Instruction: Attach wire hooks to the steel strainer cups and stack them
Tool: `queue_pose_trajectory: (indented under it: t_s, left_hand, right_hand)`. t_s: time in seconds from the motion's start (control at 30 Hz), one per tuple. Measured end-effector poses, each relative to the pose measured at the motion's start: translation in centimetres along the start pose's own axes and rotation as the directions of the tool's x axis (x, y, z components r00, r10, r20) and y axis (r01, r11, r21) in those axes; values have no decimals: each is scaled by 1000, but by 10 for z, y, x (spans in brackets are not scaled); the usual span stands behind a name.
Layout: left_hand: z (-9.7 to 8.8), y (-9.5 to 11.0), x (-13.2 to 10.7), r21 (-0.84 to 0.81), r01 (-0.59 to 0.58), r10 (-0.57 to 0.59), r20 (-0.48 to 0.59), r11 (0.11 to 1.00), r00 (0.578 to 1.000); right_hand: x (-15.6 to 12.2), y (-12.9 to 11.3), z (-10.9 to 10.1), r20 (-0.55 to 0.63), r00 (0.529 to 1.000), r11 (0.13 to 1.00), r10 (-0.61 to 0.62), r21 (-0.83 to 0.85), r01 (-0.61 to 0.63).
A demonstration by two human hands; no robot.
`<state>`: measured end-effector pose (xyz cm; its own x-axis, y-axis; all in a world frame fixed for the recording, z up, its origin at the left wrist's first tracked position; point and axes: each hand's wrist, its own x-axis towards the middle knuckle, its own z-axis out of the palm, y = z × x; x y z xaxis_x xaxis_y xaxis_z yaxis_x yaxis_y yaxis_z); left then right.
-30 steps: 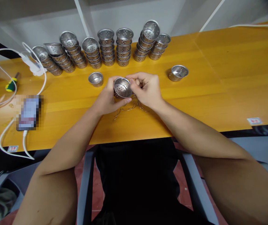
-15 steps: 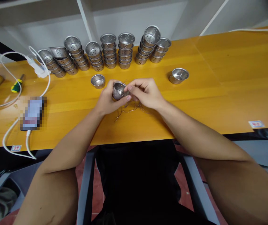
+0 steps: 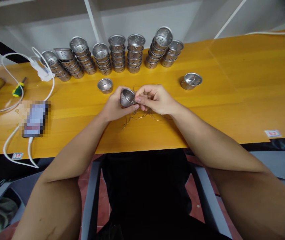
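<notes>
A small metal cup point(image 3: 127, 98) with holes in it is gripped in my left hand point(image 3: 115, 106), thumb along its near side and fingers around the back, tilted with its mouth toward me. At the cup's right rim, my right hand point(image 3: 154, 98) pinches thumb and forefinger together on what looks like a thin wire reaching into the cup. Several thin, curled copper-coloured wires point(image 3: 142, 116) lie on the table beneath both hands. One loose cup point(image 3: 105, 86) stands just left of my hands, and another cup point(image 3: 191, 81) stands farther right.
Stacks of perforated metal cups point(image 3: 119, 55) line the back of the yellow table point(image 3: 232, 100). On the left are a phone point(image 3: 35, 119) on a white cable point(image 3: 7, 141), a white plug point(image 3: 44, 73) and a green-and-yellow screwdriver point(image 3: 18, 89).
My right fingertips have drawn slightly right, from inside the cup's mouth to its rim. The left hand keeps its hold on the cup. The whole view has shifted a little.
</notes>
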<state>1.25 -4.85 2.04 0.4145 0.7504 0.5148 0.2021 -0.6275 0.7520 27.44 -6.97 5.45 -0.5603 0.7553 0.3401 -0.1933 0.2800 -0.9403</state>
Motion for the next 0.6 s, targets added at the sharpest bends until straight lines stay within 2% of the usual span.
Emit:
queue_pose_trajectory:
  t_s: [0.17,0.6]
  left_hand:
    - [1,-1,0,-17,-36,36,7,999,999]
    - [1,-4,-1,-35,-43,44,20,998,999]
  right_hand:
    - [0,-1,0,-13,1000,1000,-2,-5,2]
    - [-2,-4,1,-31,999,999,15,-45,-16]
